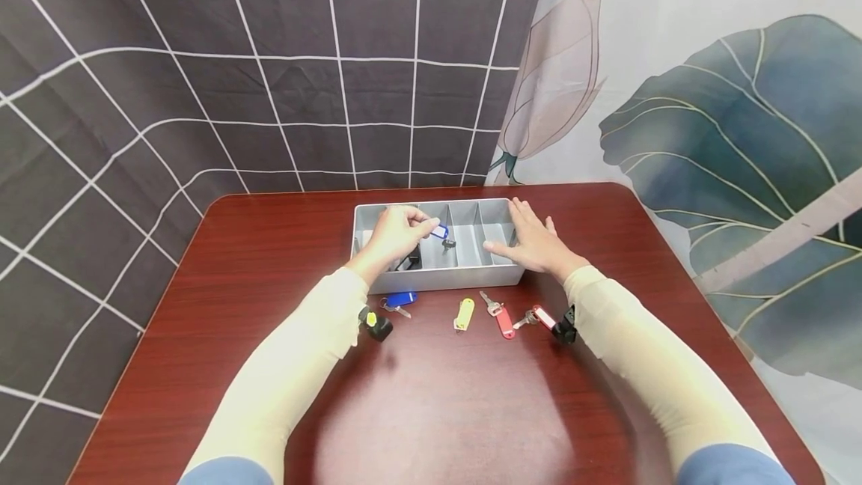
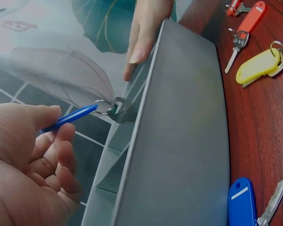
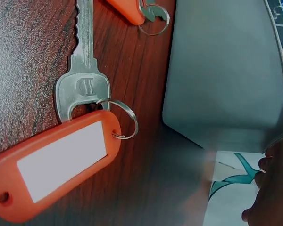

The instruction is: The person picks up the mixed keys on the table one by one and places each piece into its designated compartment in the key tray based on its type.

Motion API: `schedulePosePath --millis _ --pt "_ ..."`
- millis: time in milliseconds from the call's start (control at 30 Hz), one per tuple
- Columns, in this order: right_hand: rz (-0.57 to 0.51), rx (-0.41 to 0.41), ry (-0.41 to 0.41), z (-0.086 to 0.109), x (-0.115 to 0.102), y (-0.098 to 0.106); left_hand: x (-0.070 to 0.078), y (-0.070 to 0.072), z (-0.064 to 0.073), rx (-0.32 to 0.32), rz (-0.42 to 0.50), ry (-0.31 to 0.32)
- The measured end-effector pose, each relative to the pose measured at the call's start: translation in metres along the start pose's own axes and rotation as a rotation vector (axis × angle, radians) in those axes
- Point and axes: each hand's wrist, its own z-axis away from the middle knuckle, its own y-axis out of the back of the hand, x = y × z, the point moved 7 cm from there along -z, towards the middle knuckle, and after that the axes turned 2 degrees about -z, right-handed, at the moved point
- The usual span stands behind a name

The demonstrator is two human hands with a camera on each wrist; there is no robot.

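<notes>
My left hand (image 1: 393,234) pinches a blue key tag (image 1: 440,231) between thumb and fingers. From the tag's ring hangs a key (image 1: 448,245), over a middle compartment of the grey divided tray (image 1: 438,280). In the left wrist view the blue tag (image 2: 71,117) points toward the tray's rim, its ring and key at the far end. My right hand (image 1: 532,242) rests on the tray's right end with fingers extended; in the right wrist view that hand (image 3: 273,183) is partly cut off. Something dark (image 1: 412,257) lies in a left compartment, partly hidden by my left hand.
In front of the tray on the red-brown table (image 1: 269,260) lie another blue key tag (image 1: 402,299) with a key, a yellow key tag (image 1: 465,313), a red key tag (image 1: 505,322) and a second red tag (image 1: 542,316), with keys. A dark gridded curtain (image 1: 283,88) hangs behind.
</notes>
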Motion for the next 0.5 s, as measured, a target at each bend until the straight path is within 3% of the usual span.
schedulePosePath --millis 500 --pt "-0.038 0.021 -0.014 0.002 0.001 -0.005 -0.018 -0.015 -0.01 -0.041 -0.023 0.035"
